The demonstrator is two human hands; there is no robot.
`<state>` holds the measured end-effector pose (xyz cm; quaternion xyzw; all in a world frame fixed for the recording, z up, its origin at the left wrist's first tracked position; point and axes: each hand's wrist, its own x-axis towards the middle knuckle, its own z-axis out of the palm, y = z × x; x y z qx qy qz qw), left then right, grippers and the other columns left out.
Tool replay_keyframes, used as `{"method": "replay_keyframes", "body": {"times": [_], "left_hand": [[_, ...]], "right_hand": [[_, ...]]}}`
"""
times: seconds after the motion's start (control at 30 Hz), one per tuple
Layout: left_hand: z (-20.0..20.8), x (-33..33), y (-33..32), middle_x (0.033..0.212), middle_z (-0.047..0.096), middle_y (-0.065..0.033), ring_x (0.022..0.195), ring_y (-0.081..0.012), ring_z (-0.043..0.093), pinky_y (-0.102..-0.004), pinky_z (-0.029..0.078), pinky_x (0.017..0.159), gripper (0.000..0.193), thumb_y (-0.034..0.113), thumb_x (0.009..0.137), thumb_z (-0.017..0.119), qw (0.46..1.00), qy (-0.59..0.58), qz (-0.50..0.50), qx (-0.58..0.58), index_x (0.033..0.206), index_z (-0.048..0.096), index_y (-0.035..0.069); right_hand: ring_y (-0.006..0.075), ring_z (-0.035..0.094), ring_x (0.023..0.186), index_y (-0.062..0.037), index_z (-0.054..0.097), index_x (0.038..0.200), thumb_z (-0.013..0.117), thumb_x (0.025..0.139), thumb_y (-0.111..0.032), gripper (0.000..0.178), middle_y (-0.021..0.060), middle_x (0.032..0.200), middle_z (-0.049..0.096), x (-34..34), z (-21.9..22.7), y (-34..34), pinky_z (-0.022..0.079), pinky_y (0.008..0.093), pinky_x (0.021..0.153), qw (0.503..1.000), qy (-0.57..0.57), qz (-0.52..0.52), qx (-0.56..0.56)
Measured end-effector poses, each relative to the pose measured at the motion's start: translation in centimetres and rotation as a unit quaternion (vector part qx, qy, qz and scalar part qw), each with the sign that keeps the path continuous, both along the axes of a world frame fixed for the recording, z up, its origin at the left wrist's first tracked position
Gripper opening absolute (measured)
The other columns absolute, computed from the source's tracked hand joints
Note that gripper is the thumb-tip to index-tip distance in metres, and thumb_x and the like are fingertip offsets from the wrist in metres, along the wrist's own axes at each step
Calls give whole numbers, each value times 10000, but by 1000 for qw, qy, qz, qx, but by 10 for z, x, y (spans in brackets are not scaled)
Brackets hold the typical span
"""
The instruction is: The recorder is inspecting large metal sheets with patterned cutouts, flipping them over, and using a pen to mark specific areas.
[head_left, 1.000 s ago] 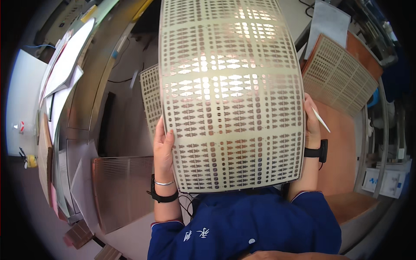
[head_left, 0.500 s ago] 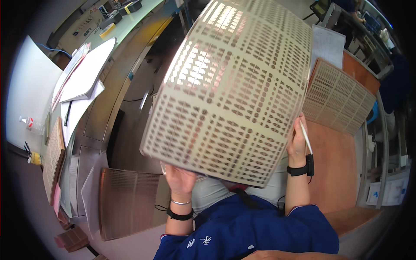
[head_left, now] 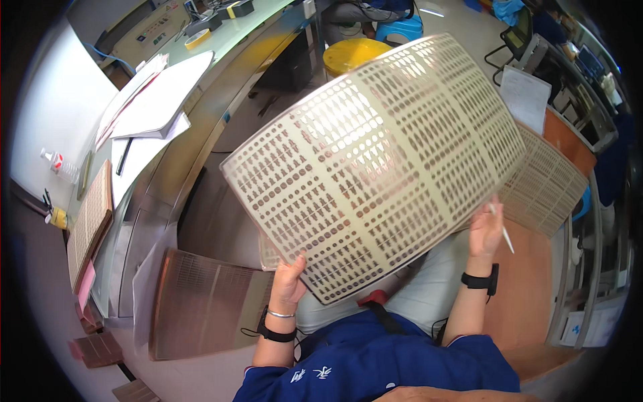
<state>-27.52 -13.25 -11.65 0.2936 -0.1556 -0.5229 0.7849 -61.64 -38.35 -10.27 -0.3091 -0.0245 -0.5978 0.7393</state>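
Note:
A large cream-coloured circuit board panel (head_left: 395, 194) with rows of dark and shiny metallic shapes is tilted above my lap. My left hand (head_left: 289, 281) grips its lower left edge, thumb on top and fingers hidden underneath. At its lower right edge my right hand (head_left: 487, 228) is closed on the panel, and a thin white pen-like stick (head_left: 507, 236) also sticks out from that hand. Bright light reflects off the panel's middle. Behind its lower left edge shows the corner of another pale sheet (head_left: 268, 251).
More panels lean at the right (head_left: 546, 181) and stand at the lower left (head_left: 201, 308). On the left desk lie papers (head_left: 157, 94), a black pen (head_left: 124, 157), a plastic bottle (head_left: 60, 164) and yellow tape (head_left: 197, 39). Beyond the panel are a yellow stool (head_left: 355, 55) and a seated person.
The panel has turned clockwise and its far edge has come down, uncovering the yellow stool and the person. My right hand has shifted right and slightly nearer; both hands keep hold.

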Motion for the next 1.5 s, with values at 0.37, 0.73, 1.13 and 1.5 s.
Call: {"method": "replay_keyframes", "body": {"times": [0.37,0.73,1.13,1.5], "left_hand": [[-8,34,21,1202,580,-92,1089,-187,566,-334,480,929,480,66,891,603,994,-45,84,48,1339,434,40],[0,41,3,1259,545,-125,1160,-199,525,-334,435,974,533,426,1013,273,989,-35,133,54,1275,456,0],[-10,49,4,1254,553,-147,1141,-205,541,-333,447,969,595,456,1006,255,988,-25,131,77,1282,453,-32],[-13,59,20,1237,562,-179,1114,-198,564,-318,459,954,636,456,1007,242,966,-128,170,146,1301,420,-79]], "right_hand": [[247,428,1265,-59,373,1396,390,999,-177,415,128,1384,439,-75,20,8,368,414,1069,903,106,-373,184],[191,481,1202,-34,413,1354,408,992,-122,373,126,1326,489,-94,-1,2,407,333,1029,866,202,-421,181],[215,515,1161,3,426,1332,412,980,-110,371,162,1280,509,-96,-5,2,436,334,996,856,270,-407,170],[186,567,1047,19,472,1301,444,972,-147,370,160,1164,558,-74,-2,5,467,293,897,809,387,-408,171]]}}
